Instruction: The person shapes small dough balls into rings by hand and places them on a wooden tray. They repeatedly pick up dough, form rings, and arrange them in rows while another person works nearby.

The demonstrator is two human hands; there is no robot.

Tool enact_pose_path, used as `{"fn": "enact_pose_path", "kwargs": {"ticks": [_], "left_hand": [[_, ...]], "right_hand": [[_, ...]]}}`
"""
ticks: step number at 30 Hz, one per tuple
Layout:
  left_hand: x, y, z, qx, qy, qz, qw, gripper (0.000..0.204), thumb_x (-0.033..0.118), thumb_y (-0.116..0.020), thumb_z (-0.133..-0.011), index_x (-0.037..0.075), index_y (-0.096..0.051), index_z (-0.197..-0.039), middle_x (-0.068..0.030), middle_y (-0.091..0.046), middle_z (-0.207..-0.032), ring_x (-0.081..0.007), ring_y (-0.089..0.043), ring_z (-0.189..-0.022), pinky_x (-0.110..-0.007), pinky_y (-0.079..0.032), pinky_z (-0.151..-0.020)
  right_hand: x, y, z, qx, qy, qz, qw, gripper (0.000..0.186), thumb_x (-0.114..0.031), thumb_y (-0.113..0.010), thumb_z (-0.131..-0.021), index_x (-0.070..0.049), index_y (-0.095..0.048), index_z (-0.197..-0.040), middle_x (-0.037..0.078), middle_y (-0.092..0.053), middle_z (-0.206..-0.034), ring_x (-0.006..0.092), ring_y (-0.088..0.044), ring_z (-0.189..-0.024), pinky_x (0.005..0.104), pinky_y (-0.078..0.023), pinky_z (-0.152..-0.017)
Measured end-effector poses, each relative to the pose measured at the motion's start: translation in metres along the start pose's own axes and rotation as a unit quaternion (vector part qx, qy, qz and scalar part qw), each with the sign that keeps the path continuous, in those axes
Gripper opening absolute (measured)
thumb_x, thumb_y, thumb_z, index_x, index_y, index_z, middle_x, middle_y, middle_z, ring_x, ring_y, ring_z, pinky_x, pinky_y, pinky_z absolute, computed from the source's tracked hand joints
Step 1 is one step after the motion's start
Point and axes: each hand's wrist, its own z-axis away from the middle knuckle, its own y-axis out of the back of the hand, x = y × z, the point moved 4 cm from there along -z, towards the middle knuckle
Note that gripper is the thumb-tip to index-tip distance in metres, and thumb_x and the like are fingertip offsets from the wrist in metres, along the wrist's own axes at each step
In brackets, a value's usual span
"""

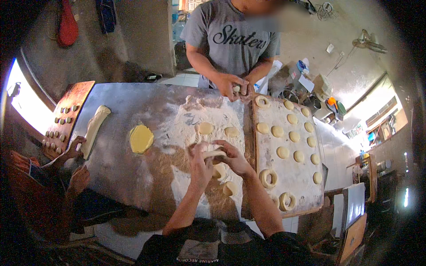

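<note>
Both my hands are closed around one pale piece of dough [214, 154], raised over the floured part of the table. My left hand [201, 165] grips its left side, and my right hand [234, 158] curls over the right side. Fingers cover part of it, so I cannot tell if it has a hole. Dough rounds lie close by on the flour: one dough round [205, 128] beyond my hands, a second dough round [231, 132] to its right, and another dough round [230, 189] nearer me beside my right forearm.
A wooden board [277, 122] on the right carries several dough rounds and rings. Across the table a person in a grey shirt [239, 40] handles dough. At left, another person's hands [79, 177] are near a dough roll [95, 128]. A yellow slab [141, 138] lies mid-table.
</note>
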Motion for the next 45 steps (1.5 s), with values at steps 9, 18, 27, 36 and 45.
{"fn": "enact_pose_path", "kwargs": {"ticks": [9,18,27,36,45], "left_hand": [[0.024,-0.02,0.021,-0.14,0.124,0.49,0.851,0.043,0.008,-0.057,-0.091,0.006,-0.04,-0.131,-0.003,-0.058,-0.081,-0.0114,-0.053,-0.07,-0.026,-0.043,-0.063],[0.075,-0.075,0.047,-0.087,-0.046,0.121,0.988,0.013,-0.001,-0.047,-0.093,0.004,-0.051,-0.104,-0.0173,-0.061,-0.084,-0.0394,-0.063,-0.067,-0.042,-0.049,-0.059],[0.15,-0.16,0.066,-0.184,-0.033,0.074,0.98,0.009,0.012,-0.048,-0.098,0.008,-0.053,-0.105,-0.0183,-0.064,-0.084,-0.0433,-0.066,-0.079,-0.046,-0.052,-0.063],[0.217,-0.219,0.087,-0.258,-0.021,0.066,0.964,0.011,0.021,-0.047,-0.101,0.012,-0.05,-0.106,-0.0181,-0.061,-0.07,-0.0429,-0.065,-0.068,-0.048,-0.05,-0.056],[0.231,-0.253,0.098,-0.309,-0.001,0.001,0.951,0.013,0.02,-0.046,-0.099,0.014,-0.043,-0.11,-0.0217,-0.063,-0.068,-0.0471,-0.063,-0.071,-0.058,-0.048,-0.06]], "right_hand": [[-0.034,0.004,0.045,0.136,-0.005,0.286,0.948,0.041,-0.017,-0.051,-0.097,-0.012,-0.044,-0.137,-0.001,-0.056,-0.078,0.0103,-0.053,-0.07,0.0248,-0.044,-0.062],[-0.075,0.034,0.113,0.153,0.069,-0.037,0.985,0.069,-0.06,-0.032,-0.098,-0.006,-0.039,-0.14,0.012,-0.065,-0.089,0.0173,-0.063,-0.074,0.0287,-0.051,-0.068],[-0.093,0.108,0.201,0.289,0.169,-0.222,0.916,0.066,-0.062,-0.041,-0.097,-0.009,-0.037,-0.136,0.008,-0.062,-0.085,0.0141,-0.057,-0.066,0.0298,-0.049,-0.061],[-0.109,0.159,0.26,0.324,0.123,0.191,0.918,0.063,-0.067,-0.031,-0.095,-0.011,-0.045,-0.118,0.007,-0.054,-0.055,0.0177,-0.045,-0.042,0.0324,-0.036,-0.038],[-0.12,0.187,0.276,0.251,0.196,0.134,0.939,0.07,-0.07,-0.033,-0.095,-0.012,-0.045,-0.133,0.001,-0.051,-0.053,0.0138,-0.041,-0.037,0.0286,-0.031,-0.037]]}}
